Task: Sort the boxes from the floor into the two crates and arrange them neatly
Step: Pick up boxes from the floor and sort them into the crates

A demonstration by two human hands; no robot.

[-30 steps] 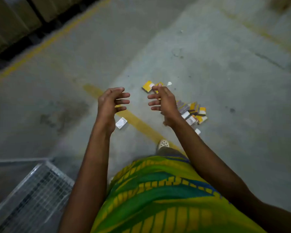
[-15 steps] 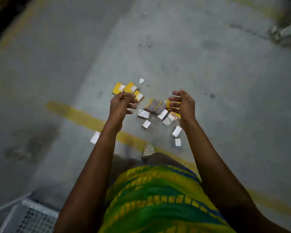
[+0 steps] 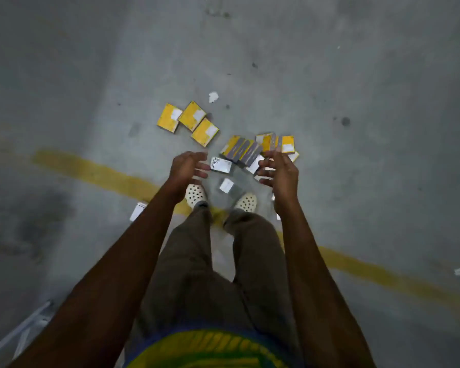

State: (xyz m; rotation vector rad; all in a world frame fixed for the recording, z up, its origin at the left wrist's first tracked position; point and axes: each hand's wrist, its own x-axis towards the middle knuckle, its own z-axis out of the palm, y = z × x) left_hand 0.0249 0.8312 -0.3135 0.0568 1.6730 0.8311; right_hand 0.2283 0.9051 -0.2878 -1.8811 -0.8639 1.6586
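Mid-frame, the left hand (image 3: pixel 187 166) and right hand (image 3: pixel 278 168), fingers (image 3: pixel 199 156) spread and empty, hover over scattered boxes (image 3: pixel 246 152) on the floor (image 3: pixel 356 181); scooping the tight cluster together looks wisest.

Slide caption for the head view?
Left hand and right hand, both empty, hover above yellow boxes scattered on the floor.

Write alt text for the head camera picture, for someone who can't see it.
A person stands on a concrete floor, left hand and right hand held out empty over small boxes scattered at their feet. Three yellow boxes lie flat beyond a pile of yellow, grey and white ones, by a painted yellow line.
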